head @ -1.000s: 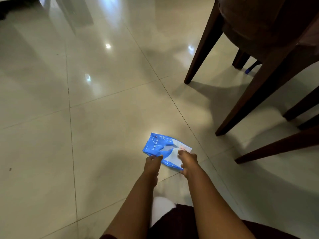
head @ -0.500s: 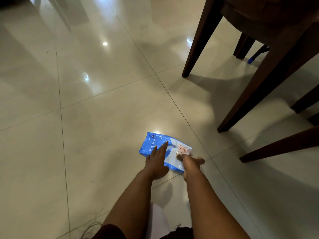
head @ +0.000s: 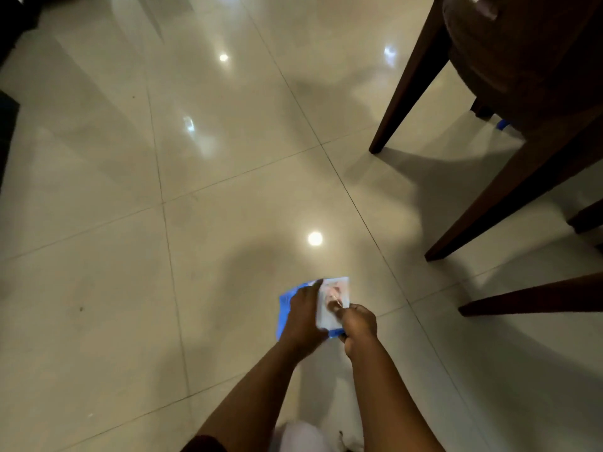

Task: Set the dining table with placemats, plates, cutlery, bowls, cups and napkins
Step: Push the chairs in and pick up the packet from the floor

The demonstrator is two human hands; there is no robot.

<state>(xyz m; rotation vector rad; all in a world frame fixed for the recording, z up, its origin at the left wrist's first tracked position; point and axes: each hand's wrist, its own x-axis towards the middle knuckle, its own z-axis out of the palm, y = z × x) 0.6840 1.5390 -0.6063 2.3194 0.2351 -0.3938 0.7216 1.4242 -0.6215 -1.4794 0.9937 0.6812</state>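
A blue and white plastic napkin packet point(head: 332, 303) is lifted off the glossy tiled floor, held between both my hands. My left hand point(head: 303, 316) grips its blue left side, covering much of the blue part. My right hand point(head: 357, 322) pinches the white right side near its lower corner. The packet is blurred by motion, so its print is unreadable.
Dark wooden chair legs point(head: 404, 79) and a chair seat point(head: 528, 50) stand at the upper right; more legs point(head: 535, 295) reach in from the right edge. A small blue object point(head: 502, 124) lies under the chair. Cream floor tiles point(head: 130, 288) spread to the left.
The packet lay on the floor with my hands reaching onto it. Now both hands hold it raised off the floor and nearer to me; the view has tilted up.
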